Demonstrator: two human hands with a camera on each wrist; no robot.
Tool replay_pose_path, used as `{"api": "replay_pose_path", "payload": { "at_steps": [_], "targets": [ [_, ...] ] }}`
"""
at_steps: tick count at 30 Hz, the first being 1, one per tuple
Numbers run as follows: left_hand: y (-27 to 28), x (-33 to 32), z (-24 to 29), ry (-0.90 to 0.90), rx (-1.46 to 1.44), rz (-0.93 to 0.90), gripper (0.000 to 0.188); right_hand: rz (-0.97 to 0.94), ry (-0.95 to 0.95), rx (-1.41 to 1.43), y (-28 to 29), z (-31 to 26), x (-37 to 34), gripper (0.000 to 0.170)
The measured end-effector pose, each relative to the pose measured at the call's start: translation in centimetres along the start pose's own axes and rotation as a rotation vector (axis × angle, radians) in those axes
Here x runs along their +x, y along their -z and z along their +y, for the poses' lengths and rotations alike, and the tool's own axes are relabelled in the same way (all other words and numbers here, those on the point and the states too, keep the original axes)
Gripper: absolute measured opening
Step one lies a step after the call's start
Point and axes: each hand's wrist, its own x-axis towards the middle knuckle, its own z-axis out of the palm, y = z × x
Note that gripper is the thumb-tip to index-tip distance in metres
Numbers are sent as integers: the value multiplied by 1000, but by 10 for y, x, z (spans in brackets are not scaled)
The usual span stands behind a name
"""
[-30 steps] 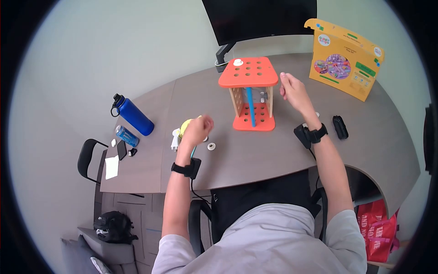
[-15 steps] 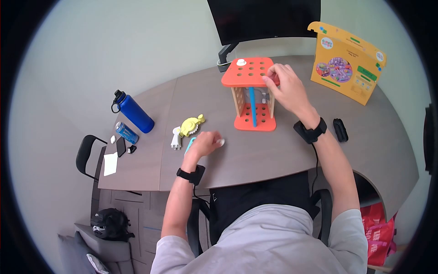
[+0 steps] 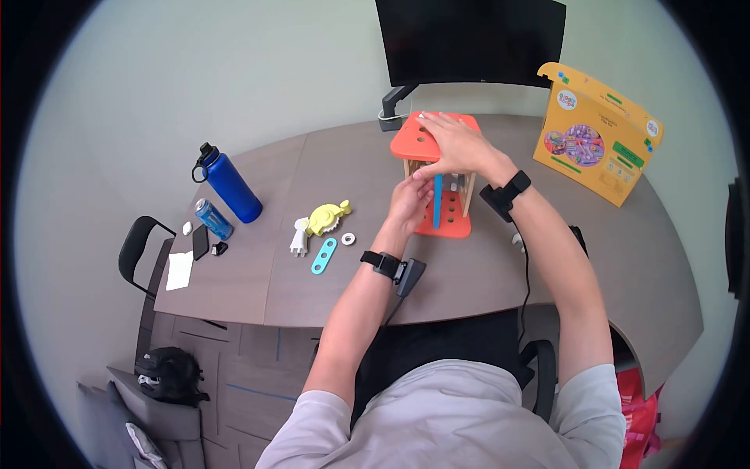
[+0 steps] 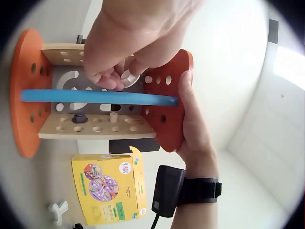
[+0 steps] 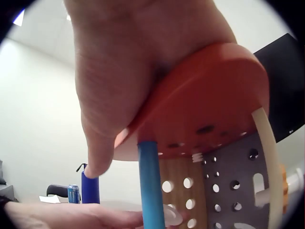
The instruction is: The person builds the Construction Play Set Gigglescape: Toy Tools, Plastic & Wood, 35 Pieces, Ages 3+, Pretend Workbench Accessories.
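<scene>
A toy frame with an orange top board (image 3: 408, 144), perforated wooden sides and a blue bar (image 3: 437, 205) stands upright on the table. My left hand (image 3: 412, 205) reaches in behind the bar; in the left wrist view its fingers pinch a white round piece (image 4: 129, 78). My right hand (image 3: 462, 150) lies over the top board, its fingers extended across the upper face and its thumb at the front edge. In the right wrist view, a white threaded end (image 5: 197, 157) sticks out beneath the board. The right fingertips are hidden there.
Left of the frame lie a yellow piece (image 3: 324, 219), a white piece (image 3: 300, 237), a turquoise strip (image 3: 324, 255) and a white ring (image 3: 348, 238). Farther left are a blue bottle (image 3: 232, 187) and a can (image 3: 212, 220). A yellow box (image 3: 598, 141) stands at right.
My left hand has carried the white piece from the table rightward into the frame. My right hand has moved left from beside the frame onto its top board.
</scene>
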Motion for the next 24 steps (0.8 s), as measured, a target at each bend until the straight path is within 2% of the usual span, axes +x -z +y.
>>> {"api": "replay_pose_path", "payload": {
  "at_steps": [2,3,5,9,11,15,17,20,24],
  "targets": [
    [-3,9,1,-32,47,-110,30,-48,-5,8,-2,4,4,97],
    [-5,12,2,-33,42,-109,30,-90,-12,21,-4,6,6,97],
    [-8,18,5,-21,18,-209,29,-104,6,16,-6,9,8,97],
    [-14,25,12,-1,-47,-294,30,-89,29,40,-4,11,5,97],
    [-20,22,10,-121,-56,-351,32,-80,26,52,-3,10,1,97],
    [-34,14,7,-143,-129,-332,37,-54,25,67,1,7,-7,97],
    [-38,14,9,-63,-229,-330,36,-55,25,44,4,6,-9,98],
    [-41,14,7,-78,-303,-322,40,-50,8,30,4,3,-11,99],
    [-39,21,9,-131,-144,-356,45,-19,-10,32,0,2,-12,98]
  ]
}}
